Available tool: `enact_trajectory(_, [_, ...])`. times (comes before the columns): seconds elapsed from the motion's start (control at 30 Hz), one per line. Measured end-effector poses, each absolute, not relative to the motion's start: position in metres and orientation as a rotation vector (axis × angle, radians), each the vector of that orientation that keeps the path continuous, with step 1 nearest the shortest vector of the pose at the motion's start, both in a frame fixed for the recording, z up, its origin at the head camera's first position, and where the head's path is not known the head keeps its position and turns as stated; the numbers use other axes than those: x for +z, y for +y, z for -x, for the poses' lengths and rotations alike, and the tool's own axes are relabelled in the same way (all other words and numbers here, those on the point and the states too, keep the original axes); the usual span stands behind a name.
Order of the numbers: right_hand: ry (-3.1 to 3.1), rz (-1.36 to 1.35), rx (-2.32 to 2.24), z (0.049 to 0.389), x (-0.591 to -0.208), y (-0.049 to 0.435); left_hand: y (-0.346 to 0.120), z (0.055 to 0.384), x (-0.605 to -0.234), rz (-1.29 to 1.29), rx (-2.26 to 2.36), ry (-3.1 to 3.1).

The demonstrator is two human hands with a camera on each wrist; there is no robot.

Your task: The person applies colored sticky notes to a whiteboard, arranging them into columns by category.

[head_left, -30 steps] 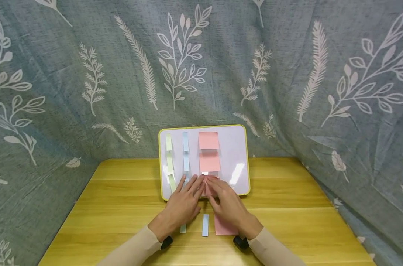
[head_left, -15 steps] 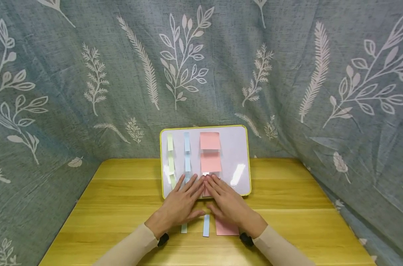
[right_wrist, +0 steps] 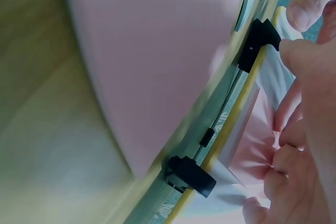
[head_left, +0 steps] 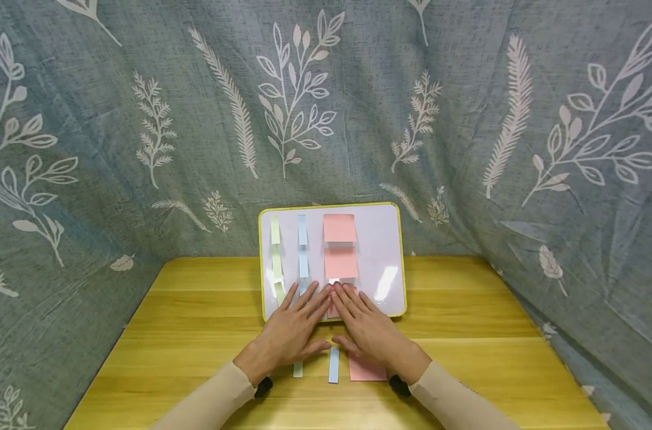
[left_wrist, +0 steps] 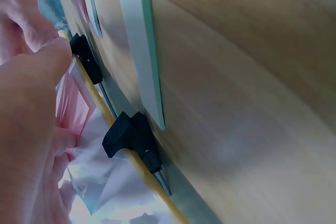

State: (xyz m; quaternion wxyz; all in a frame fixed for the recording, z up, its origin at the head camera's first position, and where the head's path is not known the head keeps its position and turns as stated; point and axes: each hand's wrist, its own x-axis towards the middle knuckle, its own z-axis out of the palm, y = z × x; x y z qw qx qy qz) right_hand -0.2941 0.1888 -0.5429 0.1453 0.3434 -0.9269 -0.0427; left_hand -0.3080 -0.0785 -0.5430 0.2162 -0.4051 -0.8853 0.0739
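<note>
A pink sticky note [head_left: 334, 310] lies low on the whiteboard [head_left: 377, 239], below two other pink notes [head_left: 340, 262] in the same column. My left hand [head_left: 285, 334] rests its spread, straight fingers on the board, fingertips at the low note's left side and top. From the other side my right hand [head_left: 378, 337] presses straight fingers on that note, mostly covering it. In the right wrist view the low note [right_wrist: 252, 148] shows creases beside the fingertips. Both thumbs point inward above the table and pinch nothing.
Green strips [head_left: 276, 263] and blue strips [head_left: 303, 263] form columns on the board's left. On the wooden table [head_left: 197, 358] lie a green strip pad [left_wrist: 137, 51], a blue strip pad [head_left: 334, 365] and a pink pad [right_wrist: 157, 61]. Black clips [left_wrist: 131, 137] grip the board's lower edge.
My right hand's fingers have straightened and flattened onto the low pink note, which bulged one second ago. My thumbs have spread towards each other. Little differs from half a second ago.
</note>
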Motion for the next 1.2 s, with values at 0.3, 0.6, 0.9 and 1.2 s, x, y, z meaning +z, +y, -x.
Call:
enact_trajectory(0.3, [-2.757, -0.92, -0.145, 0.291, -0.54, 0.187, -0.075, 0.304, -0.535, 1.091, 0.268, -2.498])
enact_trajectory(0.6, [-2.761, -0.869, -0.187, 0.289, -0.543, 0.188, -0.074, 0.304, -0.534, 1.095, 0.269, -2.546])
enact_trajectory(0.9, [-2.751, -0.837, -0.184, 0.286, -0.543, 0.192, -0.074, 0.303, -0.532, 1.098, 0.254, -2.563])
enact_trajectory(1.2, [-2.775, -0.814, -0.151, 0.287, -0.545, 0.199, -0.074, 0.302, -0.532, 1.093, 0.265, -2.552])
